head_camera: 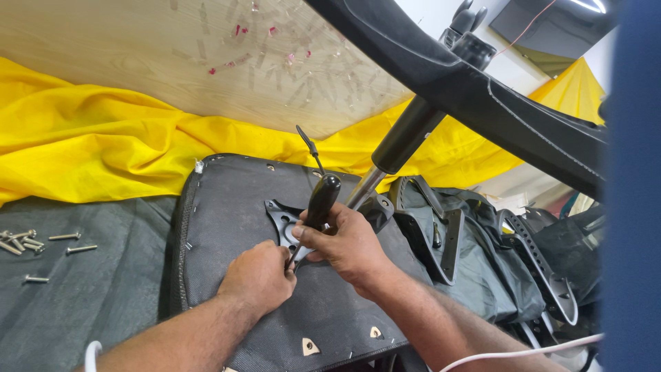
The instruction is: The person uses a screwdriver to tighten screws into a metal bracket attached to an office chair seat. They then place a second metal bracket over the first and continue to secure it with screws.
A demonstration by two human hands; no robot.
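Note:
An upturned office chair seat (227, 207), covered in black fabric, lies in front of me. A black metal mounting plate (281, 222) sits on it, with a gas cylinder (403, 138) rising from it. My right hand (348, 242) grips the black handle of a screwdriver (320, 200), which is tilted with its tip down near the plate. My left hand (258, 275) pinches the screwdriver's shaft close to the tip and rests on the seat. The tip itself is hidden by my fingers.
Several loose silver screws (27, 242) lie on the dark mat at left. Yellow cloth (89, 145) and a wooden board (172, 55) lie behind. A black chair base leg (482, 96) crosses overhead. Armrest parts (447, 238) sit right of the seat. A white cable (523, 351) runs bottom right.

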